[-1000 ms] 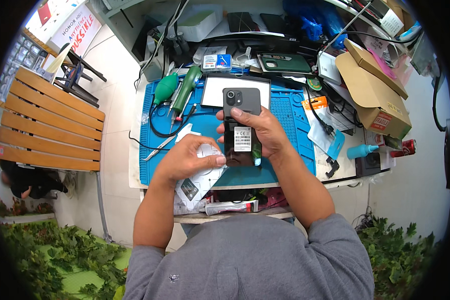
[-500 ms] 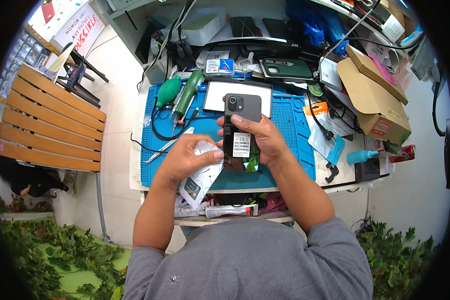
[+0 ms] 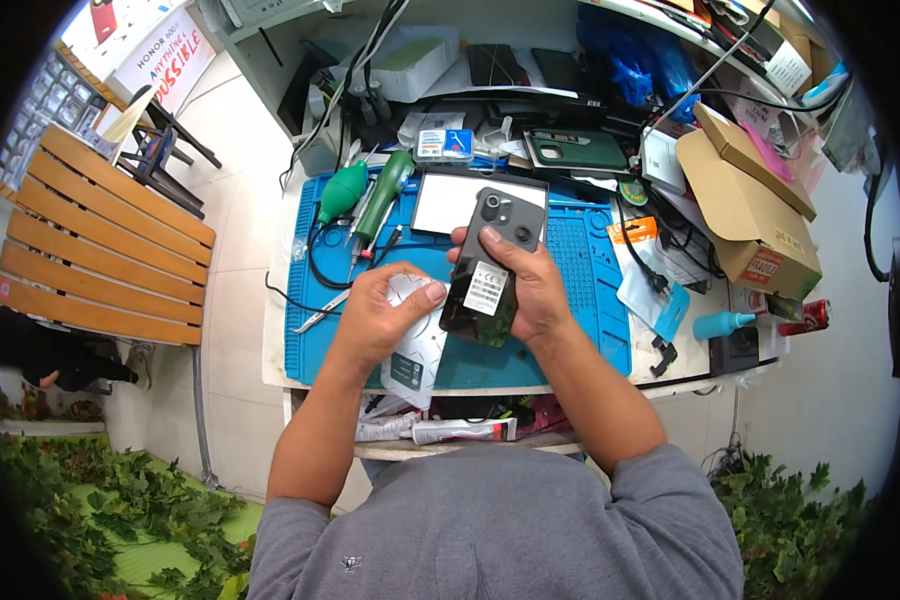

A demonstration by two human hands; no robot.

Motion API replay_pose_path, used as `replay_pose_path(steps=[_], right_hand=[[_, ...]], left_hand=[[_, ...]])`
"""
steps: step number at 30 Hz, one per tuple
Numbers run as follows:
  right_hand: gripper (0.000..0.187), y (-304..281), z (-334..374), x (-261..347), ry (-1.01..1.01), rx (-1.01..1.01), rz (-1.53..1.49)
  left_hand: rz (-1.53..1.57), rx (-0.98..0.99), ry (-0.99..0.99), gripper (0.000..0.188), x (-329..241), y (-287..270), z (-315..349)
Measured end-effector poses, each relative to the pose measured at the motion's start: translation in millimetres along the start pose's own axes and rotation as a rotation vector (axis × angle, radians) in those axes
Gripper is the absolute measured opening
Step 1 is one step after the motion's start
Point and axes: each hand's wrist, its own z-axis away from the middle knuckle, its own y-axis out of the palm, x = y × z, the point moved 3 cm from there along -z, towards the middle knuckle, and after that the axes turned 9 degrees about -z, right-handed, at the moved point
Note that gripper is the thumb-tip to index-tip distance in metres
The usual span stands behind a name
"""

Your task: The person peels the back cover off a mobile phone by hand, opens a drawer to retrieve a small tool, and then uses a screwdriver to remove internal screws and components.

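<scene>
My right hand (image 3: 540, 290) grips a dark smartphone (image 3: 477, 318), thumb across its back just below the camera bump. Its back faces up, with a white printed label on the lower half. The phone leans with its top toward the right. In my left hand (image 3: 378, 315), thumb and fingers pinch a white patterned packet (image 3: 420, 350) that hangs down over the mat's near edge. The packet's near end bears a small dark picture. Both hands are above the blue work mat (image 3: 590, 270). Behind the phone lies an open shallow box (image 3: 435, 205) with a white inside.
Left on the mat are a green air blower (image 3: 343, 192), a green-handled screwdriver (image 3: 382, 203), tweezers (image 3: 322, 311) and a black cable. A green phone case (image 3: 575, 150) lies behind. Cardboard boxes (image 3: 740, 210) and a blue bottle (image 3: 722, 325) stand right. An open drawer with tubes (image 3: 460, 430) is in front.
The phone's top has tilted to the right, and its bottom end has swung slightly left. The packet has turned more upright and shifted a little right. Both hands keep their hold.
</scene>
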Motion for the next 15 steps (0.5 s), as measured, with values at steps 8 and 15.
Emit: replay_pose_path(steps=[8,15], right_hand=[[0.038,0,3,3,-0.06,-0.018,0.034],[0.059,4,6,-6,0.045,0.076,0.15]], left_hand=[[-0.045,-0.019,0.037,0.027,-1,1,2],[-0.179,0.098,0.089,0.031,-1,-5,-1]])
